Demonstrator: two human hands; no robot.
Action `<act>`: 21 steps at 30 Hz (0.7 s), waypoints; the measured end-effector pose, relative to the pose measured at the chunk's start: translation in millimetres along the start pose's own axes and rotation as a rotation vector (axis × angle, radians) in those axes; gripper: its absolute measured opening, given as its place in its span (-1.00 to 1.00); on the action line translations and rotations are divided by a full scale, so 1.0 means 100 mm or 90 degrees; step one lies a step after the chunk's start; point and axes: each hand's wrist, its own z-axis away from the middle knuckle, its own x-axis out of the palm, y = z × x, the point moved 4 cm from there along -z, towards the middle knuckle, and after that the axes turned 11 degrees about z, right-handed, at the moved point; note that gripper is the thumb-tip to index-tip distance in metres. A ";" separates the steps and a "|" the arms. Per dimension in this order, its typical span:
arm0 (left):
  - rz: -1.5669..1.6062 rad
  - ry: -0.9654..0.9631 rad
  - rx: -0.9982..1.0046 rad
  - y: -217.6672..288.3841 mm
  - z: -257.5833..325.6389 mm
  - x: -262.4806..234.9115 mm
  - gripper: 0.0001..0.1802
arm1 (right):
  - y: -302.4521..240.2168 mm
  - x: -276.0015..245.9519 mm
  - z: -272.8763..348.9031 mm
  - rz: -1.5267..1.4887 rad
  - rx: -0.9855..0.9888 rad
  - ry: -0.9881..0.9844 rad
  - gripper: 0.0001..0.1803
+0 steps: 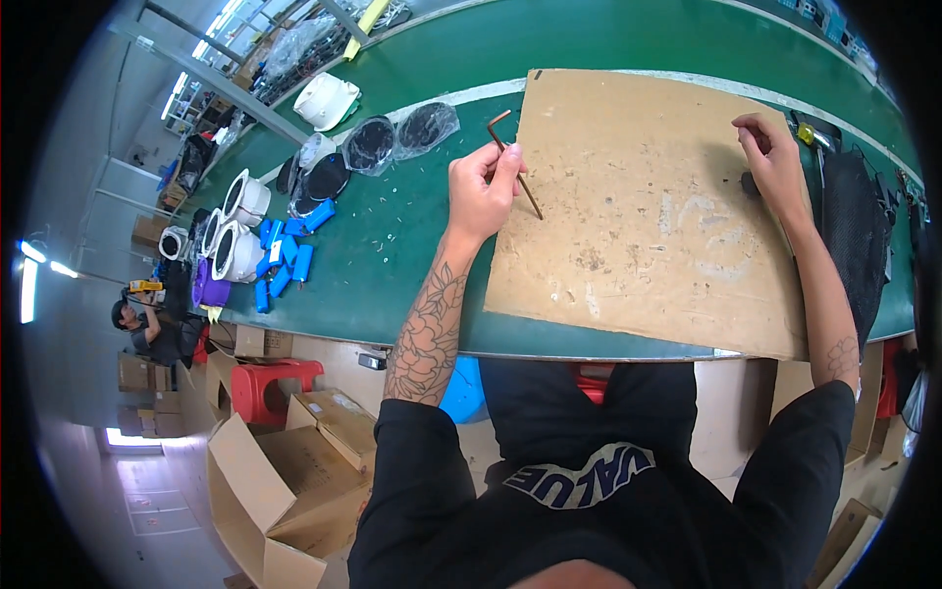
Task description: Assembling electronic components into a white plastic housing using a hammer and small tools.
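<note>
My left hand [481,191] is closed around a bent copper-coloured hex key [533,201], over the left edge of a worn cardboard sheet [628,265]. The key's short end sticks up above my fingers and its long arm slants down toward the sheet. Near the sheet's right edge, my right hand [773,162] has its fingers loosely bent and the thumb apart, with nothing visible between them. Beside its palm shows a small dark object [750,185], partly hidden by the hand.
On the green table [392,255] at left lie blue cylinders [282,257], white round housings [237,252] and bagged black discs [369,145]. A black mesh bag [852,226] and yellow-handled tool [807,134] sit at right. Open cartons [285,481] and a red stool [270,388] stand below; another person [147,324] is far left.
</note>
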 end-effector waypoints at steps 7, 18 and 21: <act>-0.049 0.020 0.031 -0.01 -0.02 -0.03 -0.64 | -0.03 -0.03 0.00 0.021 -0.001 -0.012 -0.82; -0.043 0.045 0.046 0.03 -0.02 0.01 -0.66 | -0.02 -0.03 0.00 0.016 0.009 -0.002 -0.82; -0.044 0.033 0.044 0.00 -0.02 0.00 -0.67 | -0.04 -0.04 -0.01 0.020 0.009 -0.006 -0.82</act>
